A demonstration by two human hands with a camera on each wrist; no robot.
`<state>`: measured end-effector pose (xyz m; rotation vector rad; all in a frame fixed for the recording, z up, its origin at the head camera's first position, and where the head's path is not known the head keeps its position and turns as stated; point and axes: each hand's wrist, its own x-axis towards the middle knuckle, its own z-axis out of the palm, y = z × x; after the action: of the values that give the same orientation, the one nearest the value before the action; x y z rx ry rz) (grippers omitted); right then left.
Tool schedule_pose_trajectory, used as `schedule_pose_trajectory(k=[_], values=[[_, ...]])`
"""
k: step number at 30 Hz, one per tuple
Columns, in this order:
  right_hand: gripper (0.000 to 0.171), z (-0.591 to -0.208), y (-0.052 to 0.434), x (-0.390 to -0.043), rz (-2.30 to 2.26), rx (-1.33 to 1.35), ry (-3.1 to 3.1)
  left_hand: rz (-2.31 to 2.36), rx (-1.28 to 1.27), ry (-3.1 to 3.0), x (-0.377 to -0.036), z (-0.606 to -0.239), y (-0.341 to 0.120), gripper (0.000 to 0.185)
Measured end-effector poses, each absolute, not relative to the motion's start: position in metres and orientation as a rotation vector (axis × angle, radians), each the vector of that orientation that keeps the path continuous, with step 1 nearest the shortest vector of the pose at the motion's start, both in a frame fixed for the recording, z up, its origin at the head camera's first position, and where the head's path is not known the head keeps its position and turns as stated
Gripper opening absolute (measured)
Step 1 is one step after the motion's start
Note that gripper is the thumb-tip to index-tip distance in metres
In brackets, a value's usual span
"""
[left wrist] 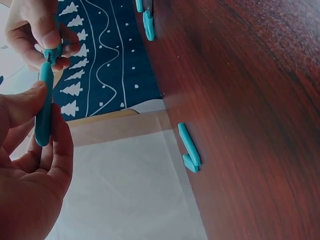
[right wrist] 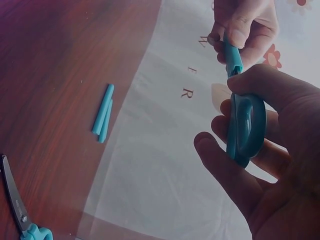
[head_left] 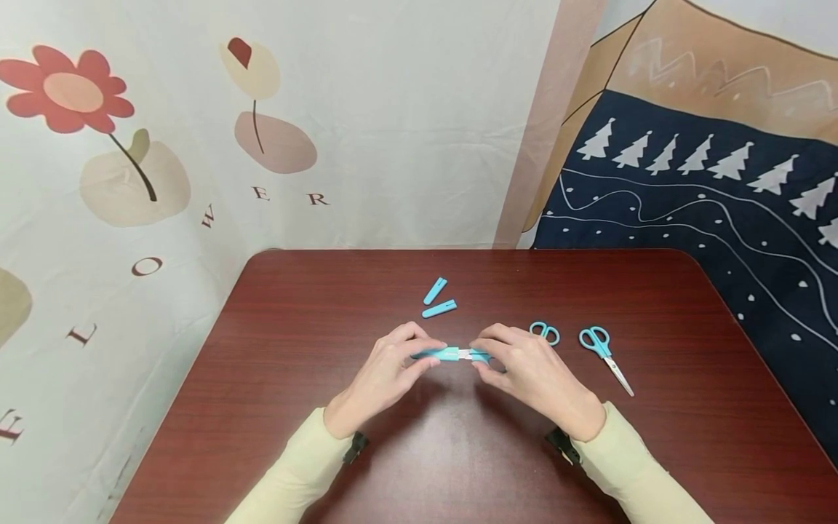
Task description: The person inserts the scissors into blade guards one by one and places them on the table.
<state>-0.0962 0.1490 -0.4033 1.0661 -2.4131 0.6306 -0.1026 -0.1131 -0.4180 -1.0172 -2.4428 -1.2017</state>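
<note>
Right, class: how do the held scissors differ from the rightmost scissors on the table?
The held scissors are in the right hand; the rightmost scissors lie on the table. The held scissors' blades are partly inside a cover; the rightmost scissors' blades are bare. Both are blue-handled.

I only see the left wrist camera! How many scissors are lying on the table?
Observer: Two. The head view shows the rightmost pair and the other pair, which is partly hidden by the right hand.

Operator: What's the right hand got? It's just a blue blob for me.

Observer: The right wrist view shows a handle with a loop, like the ones on scissors.

Operator: Ooh! Is the cover pushed right up against it?

Observer: No. The head view shows a strip of metal blade between the cover and the handle.
</note>
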Motion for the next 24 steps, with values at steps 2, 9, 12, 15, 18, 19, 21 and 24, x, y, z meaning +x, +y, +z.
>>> schedule_pose_trajectory(k=[2,9,12,15,18,19,21,24], values=[[0.024,-0.4031,0.1489,-0.0964,0.642,1.071,-2.411,-1.199,-1.019,-2.443,-0.1028,-0.4182,-0.1130,0.022],[0.024,-0.4034,0.1484,-0.0964,0.657,1.072,-2.412,-1.195,-1.024,-2.433,-0.1031,-0.4180,-0.1121,0.021],[0.023,-0.4040,0.1482,-0.0966,0.659,1.074,-2.404,-1.198,-1.028,-2.425,-0.1028,-0.4176,-0.1114,0.021],[0.024,-0.4046,0.1483,-0.0967,0.664,1.080,-2.393,-1.203,-1.035,-2.414,-0.1027,-0.4176,-0.1108,0.021],[0.025,-0.4048,0.1484,-0.0964,0.673,1.084,-2.389,-1.205,-1.036,-2.409,-0.1025,-0.4174,-0.1104,0.021],[0.025,-0.4048,0.1483,-0.0964,0.675,1.084,-2.389,-1.203,-1.034,-2.410,-0.1024,-0.4171,-0.1102,0.021],[0.025,-0.4046,0.1482,-0.0962,0.676,1.085,-2.390,-1.200,-1.032,-2.410,-0.1023,-0.4171,-0.1100,0.021],[0.025,-0.4043,0.1479,-0.0960,0.672,1.084,-2.392,-1.198,-1.032,-2.413,-0.1022,-0.4171,-0.1098,0.021]])
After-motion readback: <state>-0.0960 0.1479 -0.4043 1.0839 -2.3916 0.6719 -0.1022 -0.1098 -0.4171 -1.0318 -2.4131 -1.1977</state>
